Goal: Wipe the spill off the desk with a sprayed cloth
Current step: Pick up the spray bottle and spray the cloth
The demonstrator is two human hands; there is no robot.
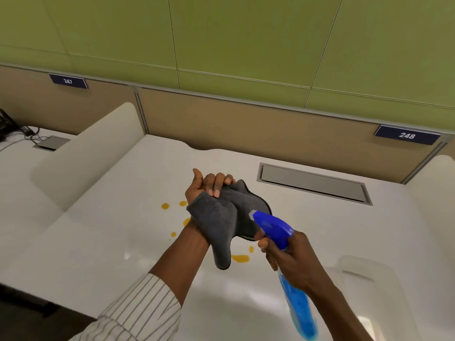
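My left hand is raised above the white desk, palm up, gripping a grey cloth that drapes over my wrist and hangs down. My right hand grips a blue spray bottle by its neck, a finger on the trigger. The bottle's nozzle points at the cloth from close by. Orange spill drops lie on the desk beneath the cloth: a larger patch near its hanging tip and smaller spots to the left. Part of the spill is hidden behind the cloth and my arm.
A grey cable hatch is set into the desk at the back right. White dividers bound the desk on both sides. A tan back panel carries the label 248. The neighbouring desk on the left holds cables.
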